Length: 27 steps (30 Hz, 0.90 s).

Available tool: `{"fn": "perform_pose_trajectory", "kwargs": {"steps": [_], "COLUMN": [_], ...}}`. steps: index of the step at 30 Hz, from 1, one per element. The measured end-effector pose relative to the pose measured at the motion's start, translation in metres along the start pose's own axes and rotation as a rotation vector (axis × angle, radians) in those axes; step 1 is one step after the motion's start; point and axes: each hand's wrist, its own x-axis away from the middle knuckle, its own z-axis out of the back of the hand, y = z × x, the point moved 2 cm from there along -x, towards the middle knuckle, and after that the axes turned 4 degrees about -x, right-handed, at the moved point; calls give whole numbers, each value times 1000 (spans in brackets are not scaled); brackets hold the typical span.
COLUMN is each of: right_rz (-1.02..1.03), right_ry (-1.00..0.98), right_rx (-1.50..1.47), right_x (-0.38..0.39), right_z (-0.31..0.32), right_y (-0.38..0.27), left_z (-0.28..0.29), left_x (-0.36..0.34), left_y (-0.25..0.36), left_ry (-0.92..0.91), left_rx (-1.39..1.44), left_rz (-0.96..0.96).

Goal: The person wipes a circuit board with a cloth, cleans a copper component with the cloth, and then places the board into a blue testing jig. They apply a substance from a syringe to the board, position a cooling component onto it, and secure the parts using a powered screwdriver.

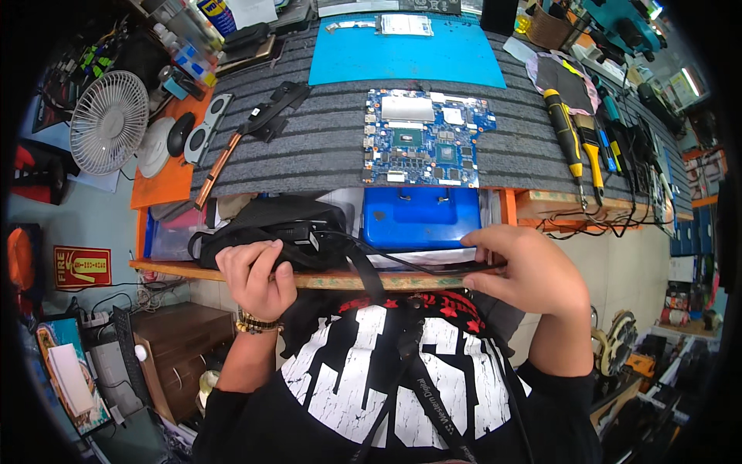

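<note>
An orange-edged drawer [402, 281] is pulled out below the bench top. My left hand [259, 278] is closed over its front edge, against a black fabric bag [290, 216]; what the fingers hold, if anything, is hidden. A black power adapter [297, 234] lies at the bag, and a black cable [394, 259] runs from there toward my right hand. My right hand [529, 267] is at the drawer's right front, thumb and fingers apart around the edge, close to the cable. A blue plastic case [421, 220] lies in the drawer between my hands.
On the grey striped mat [325, 147] lie a blue circuit board [421, 138], a copper heat pipe part [220, 170] and a yellow-black screwdriver [563, 131]. Behind is a light-blue mat [410, 58]. A white fan [110, 122] stands left. Cables [595, 224] hang at the right.
</note>
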Motion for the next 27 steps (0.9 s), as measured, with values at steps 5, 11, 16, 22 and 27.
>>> {"fn": "perform_pose_trajectory", "kwargs": {"steps": [5, 11, 16, 22, 27], "right_rz": [90, 135, 230, 162, 207], "right_ry": [59, 146, 314, 386, 467], "right_rx": [59, 71, 119, 75, -13], "right_x": [3, -4, 0, 15, 24], "right_z": [9, 12, 9, 8, 4], "right_y": [-7, -4, 10, 18, 25], "left_z": [-5, -38, -52, -37, -31], "left_x": [-7, -28, -44, -85, -115], "left_y": [-2, -17, -31, -39, -120], "left_ry": [70, 176, 189, -49, -380], "left_rx": [-65, -78, -67, -67, -304], "left_rz": [-45, -31, -2, 184, 295]}}
